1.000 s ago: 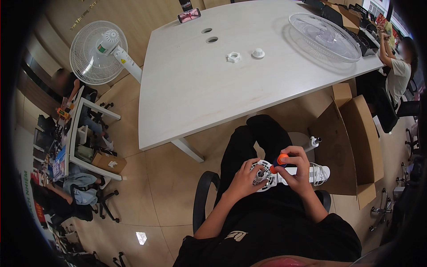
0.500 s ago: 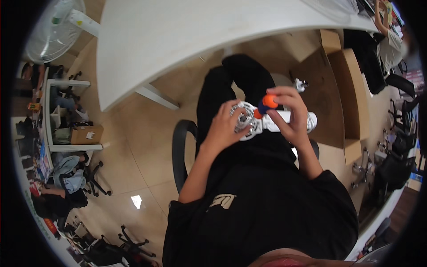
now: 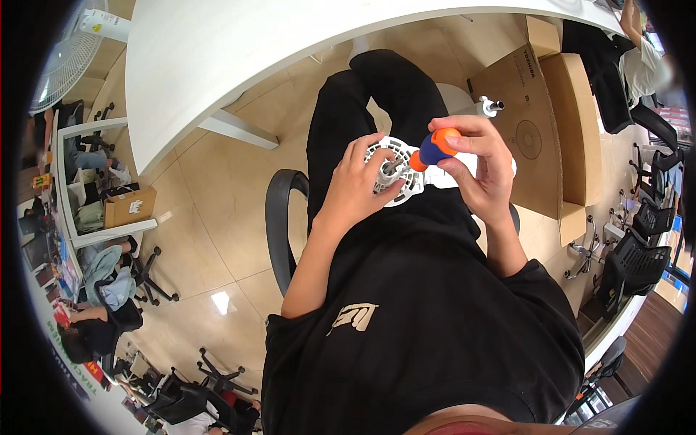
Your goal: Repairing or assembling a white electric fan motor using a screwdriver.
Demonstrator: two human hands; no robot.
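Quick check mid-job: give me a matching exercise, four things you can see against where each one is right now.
Things:
1. screwdriver
2. white fan part
3. cardboard box
4. white table

Places:
A. on the floor, at the person's right
B. held in the left hand, on the lap
C. ahead of the knees
D. in the right hand

Pairs: 1-D, 2-B, 3-A, 4-C
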